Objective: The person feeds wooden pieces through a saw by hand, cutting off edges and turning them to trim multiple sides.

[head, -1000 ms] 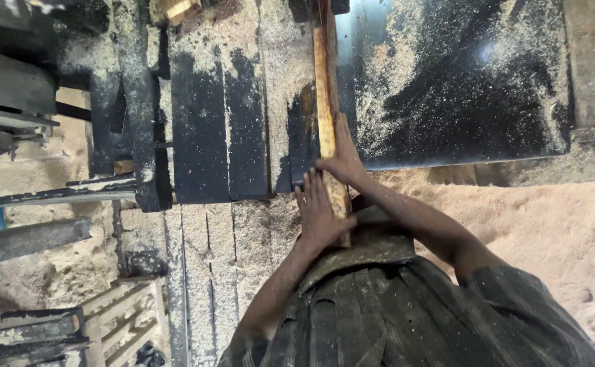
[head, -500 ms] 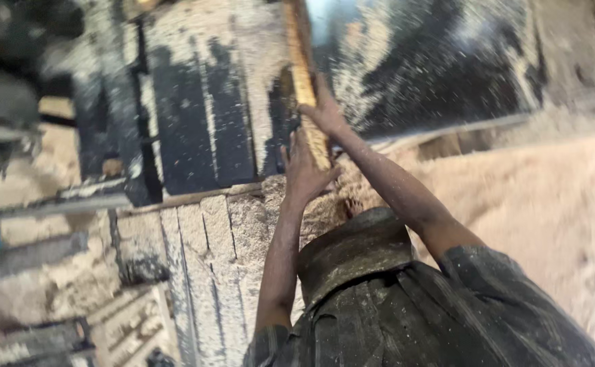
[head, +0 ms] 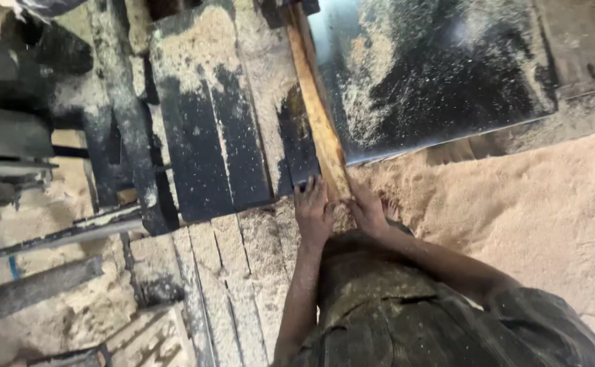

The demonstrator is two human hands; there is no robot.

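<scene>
A person in a dark, dust-flecked shirt bends over a sawdust-covered surface, both bare hands set at the near end of a long, narrow wooden strip. The strip runs from the top centre of the frame down to the middle, a pale orange-brown length lying along the left edge of a dark metal plate that fills the upper right.

The left hand, at centre frame, lies flat with fingers stretched out and together, pressing on the surface just beside the strip's near end; it grips nothing. The right hand, just to its right, sits against the strip's end with fingers bent over it; whether it fully grasps the wood or only pushes on it cannot be told from this angle.

Left of the strip, dark boards show through patches of sawdust. Below the hands, pale planks caked in dust run toward the bottom of the frame. A deep drift of loose sawdust covers the right side, from the plate's lower edge to the frame's edge. Dark metal bars and machine parts crowd the left side, partly buried in dust.
</scene>
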